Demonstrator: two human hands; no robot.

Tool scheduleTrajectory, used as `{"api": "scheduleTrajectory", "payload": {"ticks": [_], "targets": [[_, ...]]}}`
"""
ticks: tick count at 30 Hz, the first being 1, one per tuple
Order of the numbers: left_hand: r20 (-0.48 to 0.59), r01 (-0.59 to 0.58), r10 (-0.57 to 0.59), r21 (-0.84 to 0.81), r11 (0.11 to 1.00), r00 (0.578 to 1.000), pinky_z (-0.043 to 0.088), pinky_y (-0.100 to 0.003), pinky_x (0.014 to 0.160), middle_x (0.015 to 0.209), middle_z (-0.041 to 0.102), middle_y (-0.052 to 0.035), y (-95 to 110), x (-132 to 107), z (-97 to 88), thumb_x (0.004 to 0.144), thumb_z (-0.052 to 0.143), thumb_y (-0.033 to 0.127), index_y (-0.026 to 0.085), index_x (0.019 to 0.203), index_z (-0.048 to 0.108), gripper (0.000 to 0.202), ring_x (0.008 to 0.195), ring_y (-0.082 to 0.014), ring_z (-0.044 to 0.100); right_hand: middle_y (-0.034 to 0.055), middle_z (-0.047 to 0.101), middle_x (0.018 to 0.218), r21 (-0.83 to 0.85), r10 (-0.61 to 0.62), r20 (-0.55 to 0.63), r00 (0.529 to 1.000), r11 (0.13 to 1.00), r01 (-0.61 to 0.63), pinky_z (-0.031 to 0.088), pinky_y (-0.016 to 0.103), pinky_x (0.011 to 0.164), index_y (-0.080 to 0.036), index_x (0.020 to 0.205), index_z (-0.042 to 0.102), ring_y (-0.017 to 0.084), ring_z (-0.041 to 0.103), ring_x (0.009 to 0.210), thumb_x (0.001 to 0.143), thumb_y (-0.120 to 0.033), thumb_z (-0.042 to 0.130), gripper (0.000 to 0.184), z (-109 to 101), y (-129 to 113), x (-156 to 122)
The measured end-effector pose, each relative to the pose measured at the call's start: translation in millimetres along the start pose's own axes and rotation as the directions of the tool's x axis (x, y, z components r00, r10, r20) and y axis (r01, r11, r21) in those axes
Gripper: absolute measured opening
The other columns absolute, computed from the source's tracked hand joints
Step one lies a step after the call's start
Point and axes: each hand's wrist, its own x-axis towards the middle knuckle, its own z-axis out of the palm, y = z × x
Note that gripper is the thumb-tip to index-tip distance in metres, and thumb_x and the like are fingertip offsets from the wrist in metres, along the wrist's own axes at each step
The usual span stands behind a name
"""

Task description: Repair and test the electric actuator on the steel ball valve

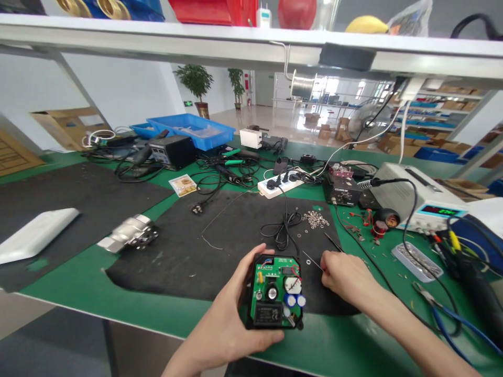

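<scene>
My left hand (231, 314) is wrapped around a black square housing with an open face, its thumb along the lower edge and fingers at the left side. Inside sits a green circuit board (272, 277) with blue-topped capacitors, a round coil, a black block and red wires. To the right, my right hand (341, 275) is closed in a fist near the mat. A thin silver rod (312, 260) sticks out of it toward the housing; its other end is hidden in the fist. Just behind that hand lies a slim dark pointed tool (333, 242).
Small metal rings (314, 219) lie heaped on the black mat (173, 262). A white tray (416, 261), blue-handled pliers (432, 301) and a power supply (418, 196) stand right. A metal valve body (129, 234) lies left. Behind are a power strip (281, 184) and cables. A shelf (236, 39) spans overhead.
</scene>
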Motion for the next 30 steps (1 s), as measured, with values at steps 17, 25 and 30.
{"api": "scheduleTrajectory", "payload": {"ticks": [17, 25, 30], "targets": [[-0.008, -0.015, 0.014, -0.119, 0.993, 1.0, 0.05, -0.044, 0.112, 0.154, 0.049, -0.0071, -1.3, 8.9, -2.4, 0.068, 0.092, 0.013, 0.036, 0.159, 0.026, 0.114, 0.133, -0.0315, 0.057, 0.0011, 0.07, 0.076, 0.857, 0.017, -0.226, 0.974, 0.479, 0.191, 0.053, 0.02, 0.053, -0.023, 0.107, 0.071, 0.014, 0.067, 0.062, 0.097, -0.048, 0.062, 0.028, -78.4, -7.2, -67.5], [0.023, -0.022, 0.027, -0.178, 0.984, 0.999, 0.048, -0.038, 0.113, 0.151, 0.053, -0.0054, -0.5, 15.5, -4.7, 0.067, 0.095, 0.016, 0.036, 0.157, 0.029, 0.113, 0.135, -0.0291, 0.056, -0.0025, 0.072, 0.071, 0.901, -0.028, -0.245, 0.969, 0.363, 0.238, 0.057, 0.014, 0.054, -0.029, 0.105, 0.073, 0.012, 0.068, 0.059, 0.094, -0.042, 0.072, 0.017, -91.6, -56.7, -74.7], [0.035, -0.039, 0.047, -0.205, 0.978, 0.998, 0.046, -0.039, 0.114, 0.151, 0.053, -0.006, 1.9, 16.1, -6.1, 0.065, 0.095, 0.015, 0.035, 0.156, 0.031, 0.113, 0.136, -0.0291, 0.055, -0.0033, 0.076, 0.079, 0.759, -0.033, -0.408, 0.913, 0.543, 0.359, 0.058, 0.014, 0.057, -0.029, 0.098, 0.075, 0.012, 0.072, 0.062, 0.094, -0.035, 0.071, 0.009, -83.2, -65.1, -73.4]]}}
